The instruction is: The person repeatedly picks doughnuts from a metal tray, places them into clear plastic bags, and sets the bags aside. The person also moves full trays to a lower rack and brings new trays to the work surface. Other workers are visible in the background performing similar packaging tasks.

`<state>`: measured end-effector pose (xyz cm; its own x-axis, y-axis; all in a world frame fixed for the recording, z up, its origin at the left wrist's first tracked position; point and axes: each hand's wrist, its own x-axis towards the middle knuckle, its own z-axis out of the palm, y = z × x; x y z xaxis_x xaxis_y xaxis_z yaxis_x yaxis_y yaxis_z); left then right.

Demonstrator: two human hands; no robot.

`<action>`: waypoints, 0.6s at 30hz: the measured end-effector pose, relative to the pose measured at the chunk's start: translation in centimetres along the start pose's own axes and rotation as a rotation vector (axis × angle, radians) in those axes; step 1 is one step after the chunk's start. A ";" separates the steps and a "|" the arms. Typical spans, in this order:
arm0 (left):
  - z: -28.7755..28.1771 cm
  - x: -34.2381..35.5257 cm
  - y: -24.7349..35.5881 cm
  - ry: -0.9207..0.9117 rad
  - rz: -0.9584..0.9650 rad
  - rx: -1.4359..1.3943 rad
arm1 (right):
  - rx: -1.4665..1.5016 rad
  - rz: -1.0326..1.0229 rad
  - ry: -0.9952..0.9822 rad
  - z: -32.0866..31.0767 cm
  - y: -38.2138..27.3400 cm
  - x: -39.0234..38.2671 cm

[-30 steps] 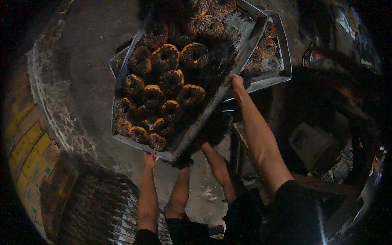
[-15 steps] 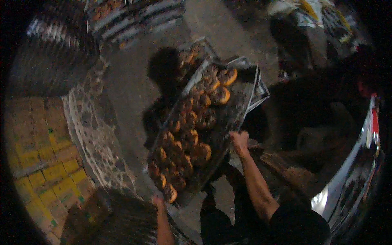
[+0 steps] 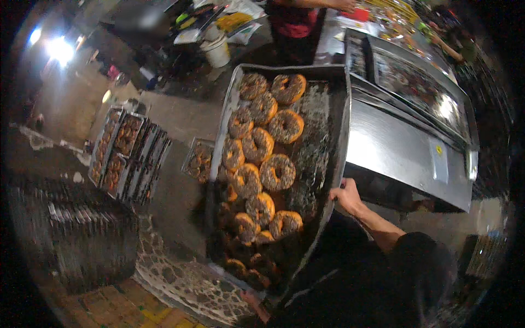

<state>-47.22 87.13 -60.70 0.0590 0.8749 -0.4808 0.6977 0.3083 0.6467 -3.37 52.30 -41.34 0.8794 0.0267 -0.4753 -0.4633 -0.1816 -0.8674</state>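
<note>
A long metal tray point(image 3: 322, 101) of sprinkle-covered dark-glazed doughnuts point(image 3: 278, 173) is lifted in front of me, its right side mostly bare and greasy. My right hand point(image 3: 344, 194) has its fingers closed on the tray's right edge. At the lower left corner, my left hand point(image 3: 249, 298) holds the tray from the near end, largely in shadow. Behind the tray's left side, a smaller tray of doughnuts point(image 3: 198, 164) sits low down.
Stacked doughnut trays point(image 3: 123, 136) and a dark rack point(image 3: 87, 240) stand at left. A steel counter point(image 3: 402, 150) with trays is at right. Another person point(image 3: 290, 24) stands at the top near a white bucket point(image 3: 216, 52); a second person point(image 3: 459, 46) is further right.
The view has swung round toward the steel counter and the other people. The tray, still in both my hands, now lies more lengthwise ahead of me, and the tray stacks appear at left.
</note>
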 end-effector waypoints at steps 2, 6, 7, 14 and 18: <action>-0.5 7.5 4.9 -0.068 0.192 -0.024 | 0.098 -0.022 0.174 3.3 0.5 -2.7; -2.8 19.3 17.8 -0.197 0.666 -0.034 | 0.370 0.025 0.314 9.2 5.0 -2.6; -3.8 20.5 18.5 -0.299 0.747 -0.102 | 0.346 -0.074 0.393 9.2 5.1 -6.6; -6.4 14.9 35.0 -0.517 0.809 -0.123 | 0.710 -0.039 0.536 13.1 9.6 -8.7; -8.5 20.1 37.9 -0.608 1.123 0.214 | 0.757 -0.259 0.460 19.1 11.8 -11.0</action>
<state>-25.62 119.61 -40.81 0.9570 0.2883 0.0333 0.1517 -0.5945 0.7897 -20.58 68.69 -49.18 0.8470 -0.4464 -0.2886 -0.0516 0.4714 -0.8804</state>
